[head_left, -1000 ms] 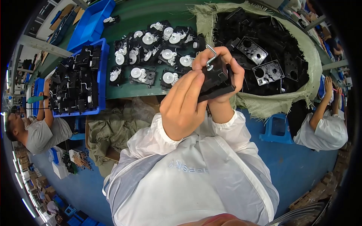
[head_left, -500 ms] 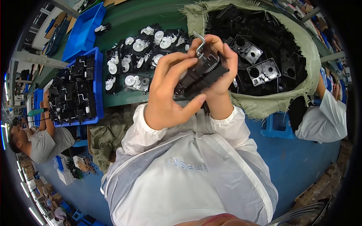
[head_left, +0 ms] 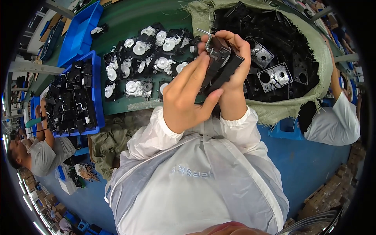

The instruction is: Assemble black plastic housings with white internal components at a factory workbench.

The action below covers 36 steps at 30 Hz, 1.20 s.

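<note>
1. Two hands meet on one black assembly at the upper middle of the frame; it is held up in the air, tilted, with a bent metal rod standing out of its top end.
2. Right hand: clamped around the assembly, thumb along its right edge, fingers behind and over the top; it seems to carry most of the weight, so a loosened grip here could let the assembly drop.
3. Left hand: thumb spread well apart from nearly straight fingers; fingertips touch the left side near the rod's base, thumb tip at the lower end; how hard it presses, I cannot tell.
4. A sideways push from those fingertips could tip the rod out of its seat; the ribbed strip beside it, perhaps a spring, could jump loose if knocked.
5. Left of the hands, white-geared units sit close together on the green counter; a falling assembly or a low sleeve could knock their gears askew.
6. Upper right, a woven sack holds black parts and shiny plates; a small piece dropped there would be hard to find; far left, a blue crate holds packed rod-bearing assemblies.
</note>
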Each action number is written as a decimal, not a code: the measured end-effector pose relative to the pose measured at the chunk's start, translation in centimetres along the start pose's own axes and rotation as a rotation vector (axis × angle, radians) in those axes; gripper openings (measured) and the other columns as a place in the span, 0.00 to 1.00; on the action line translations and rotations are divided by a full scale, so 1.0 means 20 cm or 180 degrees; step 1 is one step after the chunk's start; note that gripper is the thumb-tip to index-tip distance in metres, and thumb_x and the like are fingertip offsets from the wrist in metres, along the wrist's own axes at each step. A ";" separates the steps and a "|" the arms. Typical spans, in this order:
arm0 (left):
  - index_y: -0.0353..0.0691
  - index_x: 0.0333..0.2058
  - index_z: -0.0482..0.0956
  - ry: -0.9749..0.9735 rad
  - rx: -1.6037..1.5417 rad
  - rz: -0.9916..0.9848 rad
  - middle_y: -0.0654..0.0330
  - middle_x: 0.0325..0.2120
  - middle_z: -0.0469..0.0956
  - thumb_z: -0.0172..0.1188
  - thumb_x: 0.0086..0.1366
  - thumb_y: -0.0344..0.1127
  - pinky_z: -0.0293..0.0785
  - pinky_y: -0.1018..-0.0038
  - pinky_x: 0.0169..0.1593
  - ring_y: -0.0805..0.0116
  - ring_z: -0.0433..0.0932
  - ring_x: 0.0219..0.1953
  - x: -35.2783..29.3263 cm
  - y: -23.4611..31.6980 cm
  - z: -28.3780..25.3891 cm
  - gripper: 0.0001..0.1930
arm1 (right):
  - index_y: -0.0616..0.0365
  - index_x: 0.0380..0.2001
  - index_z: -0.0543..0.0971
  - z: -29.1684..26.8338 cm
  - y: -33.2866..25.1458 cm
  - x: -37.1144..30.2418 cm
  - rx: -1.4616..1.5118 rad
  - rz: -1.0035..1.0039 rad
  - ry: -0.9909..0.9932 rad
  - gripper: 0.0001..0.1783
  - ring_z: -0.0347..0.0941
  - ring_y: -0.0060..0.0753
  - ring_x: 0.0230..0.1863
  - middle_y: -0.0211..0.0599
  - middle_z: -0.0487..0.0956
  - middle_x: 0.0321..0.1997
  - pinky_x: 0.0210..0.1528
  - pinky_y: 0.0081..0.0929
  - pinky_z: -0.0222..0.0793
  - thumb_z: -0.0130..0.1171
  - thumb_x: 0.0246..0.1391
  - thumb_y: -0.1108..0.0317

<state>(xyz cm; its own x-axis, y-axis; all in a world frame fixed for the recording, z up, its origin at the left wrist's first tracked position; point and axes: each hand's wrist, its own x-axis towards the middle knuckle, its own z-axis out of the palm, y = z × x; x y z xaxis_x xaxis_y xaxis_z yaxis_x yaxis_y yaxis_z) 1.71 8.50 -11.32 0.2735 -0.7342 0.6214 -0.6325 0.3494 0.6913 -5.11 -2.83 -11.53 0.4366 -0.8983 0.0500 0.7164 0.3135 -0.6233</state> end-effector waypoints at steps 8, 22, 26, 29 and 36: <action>0.28 0.52 0.75 0.0322 -0.0292 0.0238 0.41 0.51 0.75 0.69 0.48 0.28 0.75 0.62 0.53 0.49 0.77 0.50 0.06 -0.06 -0.05 0.30 | 0.60 0.54 0.68 0.06 0.03 -0.02 -0.0472 -0.0601 -0.0287 0.29 0.76 0.38 0.43 0.48 0.78 0.45 0.48 0.31 0.73 0.36 0.65 0.45; 0.29 0.51 0.76 0.0139 -0.2040 -0.1075 0.43 0.49 0.77 0.71 0.48 0.23 0.73 0.66 0.55 0.56 0.77 0.49 0.10 -0.17 -0.17 0.28 | 0.60 0.63 0.59 0.05 0.04 -0.02 -0.2006 -0.0967 -0.1027 0.40 0.73 0.43 0.53 0.55 0.73 0.56 0.57 0.37 0.69 0.33 0.66 0.35; 0.27 0.51 0.76 0.0059 -0.1526 -0.0696 0.44 0.48 0.78 0.72 0.48 0.22 0.73 0.66 0.54 0.57 0.77 0.49 0.08 -0.19 -0.17 0.29 | 0.60 0.63 0.59 0.05 0.05 -0.02 -0.2001 -0.0606 -0.1105 0.39 0.74 0.43 0.52 0.55 0.74 0.56 0.57 0.38 0.69 0.32 0.66 0.36; 0.27 0.52 0.76 -0.0110 -0.1362 -0.0511 0.44 0.47 0.79 0.72 0.49 0.24 0.74 0.67 0.54 0.57 0.78 0.48 0.07 -0.23 -0.18 0.29 | 0.60 0.62 0.59 0.08 0.08 -0.03 -0.2364 -0.0932 -0.1100 0.38 0.72 0.43 0.55 0.54 0.71 0.59 0.58 0.39 0.68 0.31 0.67 0.37; 0.26 0.52 0.74 -0.0247 -0.1045 -0.0665 0.43 0.49 0.77 0.71 0.50 0.30 0.74 0.68 0.50 0.56 0.77 0.46 0.10 -0.21 -0.22 0.30 | 0.61 0.63 0.58 0.14 0.09 -0.02 -0.2291 -0.0735 -0.0967 0.35 0.64 0.42 0.63 0.52 0.63 0.67 0.62 0.39 0.62 0.32 0.68 0.43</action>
<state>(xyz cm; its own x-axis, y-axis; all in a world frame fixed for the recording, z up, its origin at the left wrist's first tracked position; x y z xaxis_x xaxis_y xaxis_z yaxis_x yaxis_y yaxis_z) 8.13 8.23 -11.39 0.3083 -0.8466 0.4339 -0.3002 0.3462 0.8888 -2.45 -1.02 -10.46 0.5234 -0.7608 0.3838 0.3263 -0.2372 -0.9150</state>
